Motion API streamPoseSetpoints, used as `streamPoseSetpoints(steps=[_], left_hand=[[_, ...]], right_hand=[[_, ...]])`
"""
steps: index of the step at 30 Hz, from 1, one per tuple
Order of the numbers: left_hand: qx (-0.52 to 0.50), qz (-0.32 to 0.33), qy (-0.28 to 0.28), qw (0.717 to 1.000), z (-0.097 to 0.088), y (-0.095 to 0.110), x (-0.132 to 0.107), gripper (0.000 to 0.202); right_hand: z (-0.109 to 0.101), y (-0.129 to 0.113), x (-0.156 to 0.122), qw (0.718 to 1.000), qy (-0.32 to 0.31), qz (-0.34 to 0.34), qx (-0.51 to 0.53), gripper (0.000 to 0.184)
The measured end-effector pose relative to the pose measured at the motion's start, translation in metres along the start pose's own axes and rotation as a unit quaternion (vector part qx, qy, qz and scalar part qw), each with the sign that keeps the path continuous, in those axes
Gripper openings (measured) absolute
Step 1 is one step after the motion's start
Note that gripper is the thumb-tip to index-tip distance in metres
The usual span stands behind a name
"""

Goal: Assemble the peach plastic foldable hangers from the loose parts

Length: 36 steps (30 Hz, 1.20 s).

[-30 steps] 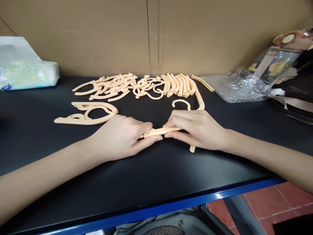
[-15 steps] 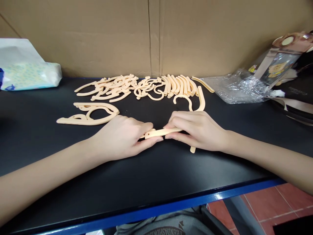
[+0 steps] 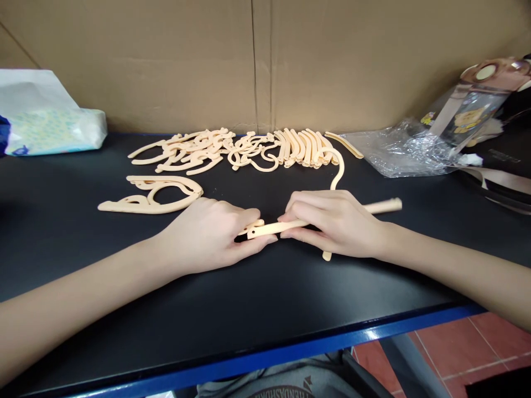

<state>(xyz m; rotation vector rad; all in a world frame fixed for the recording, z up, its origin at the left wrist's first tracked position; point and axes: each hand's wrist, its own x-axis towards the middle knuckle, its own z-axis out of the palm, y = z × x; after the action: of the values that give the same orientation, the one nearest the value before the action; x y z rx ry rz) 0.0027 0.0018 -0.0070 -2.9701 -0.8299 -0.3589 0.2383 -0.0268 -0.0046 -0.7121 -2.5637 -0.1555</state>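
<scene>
Both hands grip a cream plastic folding hanger over the table. Its straight arm (image 3: 274,227) bridges the gap between the two sets of fingertips, with a small hole at its left end. My left hand (image 3: 213,232) is closed, pinching that end between thumb and fingers. My right hand (image 3: 332,221) wraps the other side, thumb underneath. Above the right knuckles rises the hanger's hook (image 3: 340,166). Another arm (image 3: 385,206) sticks out to the right behind that hand, and a short end (image 3: 327,256) pokes out below. The palms hide the joints.
A folded hanger (image 3: 145,207) lies left, near my left wrist. Behind are piled hanger pieces (image 3: 194,149), loose hooks (image 3: 253,155) and a row of hanger arms (image 3: 305,146). Tissue pack (image 3: 58,130) stands far left; plastic bag (image 3: 398,149) and bottle (image 3: 477,105) are right.
The hanger arm that pointed up past my right hand now points right. The hook has swung up and to the right. Both hands stay almost in place.
</scene>
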Motion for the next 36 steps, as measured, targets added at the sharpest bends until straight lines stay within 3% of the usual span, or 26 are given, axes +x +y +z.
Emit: streamPoseSetpoints(steps=[15,28,36], left_hand=[[0.007,-0.023,-0.046,0.999,-0.0033,0.0022,-0.0003,0.046],[0.03,-0.03,-0.033,0.999,-0.0027,0.003,-0.0016,0.046],[-0.021,-0.04,-0.015,0.999,-0.0049,0.0048,0.0006,0.043]], right_hand=[[-0.0009,-0.0005,-0.0003,1.0,-0.002,0.012,0.004,0.023],[-0.0004,-0.0011,-0.0003,0.997,-0.014,0.049,0.055,0.019],[-0.0019,0.0009,0.0,0.998,-0.014,0.034,0.045,0.017]])
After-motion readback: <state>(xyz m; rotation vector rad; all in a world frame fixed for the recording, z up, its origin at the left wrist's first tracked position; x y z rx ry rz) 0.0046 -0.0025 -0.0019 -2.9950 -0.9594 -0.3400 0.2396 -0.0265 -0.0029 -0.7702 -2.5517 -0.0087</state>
